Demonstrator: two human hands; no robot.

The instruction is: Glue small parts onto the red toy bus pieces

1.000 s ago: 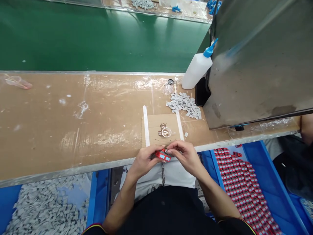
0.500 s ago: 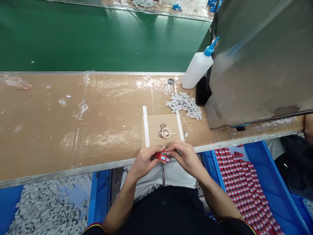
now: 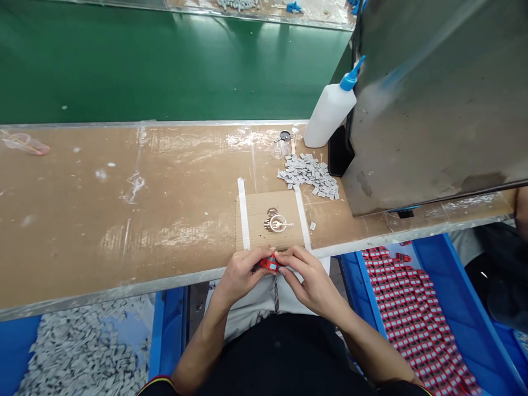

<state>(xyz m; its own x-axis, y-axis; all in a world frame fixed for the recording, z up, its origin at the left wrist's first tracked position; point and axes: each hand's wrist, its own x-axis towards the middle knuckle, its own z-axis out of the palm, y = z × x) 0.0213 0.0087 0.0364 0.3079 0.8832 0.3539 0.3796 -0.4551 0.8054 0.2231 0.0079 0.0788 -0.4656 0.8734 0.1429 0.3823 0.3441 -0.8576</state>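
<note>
A small red toy car (image 3: 269, 264) with pale blue windows is held between both hands at the table's front edge. My left hand (image 3: 244, 270) grips its left end with thumb and fingers. On the other side, my right hand (image 3: 306, 273) pinches the car's right end; whether a small part is also between these fingertips is hidden. Just beyond the hands, a small clear cup (image 3: 278, 223) with a thin stick in it stands on a taped cardboard piece (image 3: 258, 206). Behind that lies a heap of small grey pieces (image 3: 310, 175).
A white bottle with a blue nozzle (image 3: 330, 115) leans by a large dark panel (image 3: 433, 110). Below the table are a blue bin of grey pieces (image 3: 82, 346) and a blue bin with rows of red cars (image 3: 412, 319). A green belt (image 3: 165, 66) runs behind.
The right hand's fingers have shifted from the car's top to its right end, and the car has turned slightly. The whole view has moved a little.
</note>
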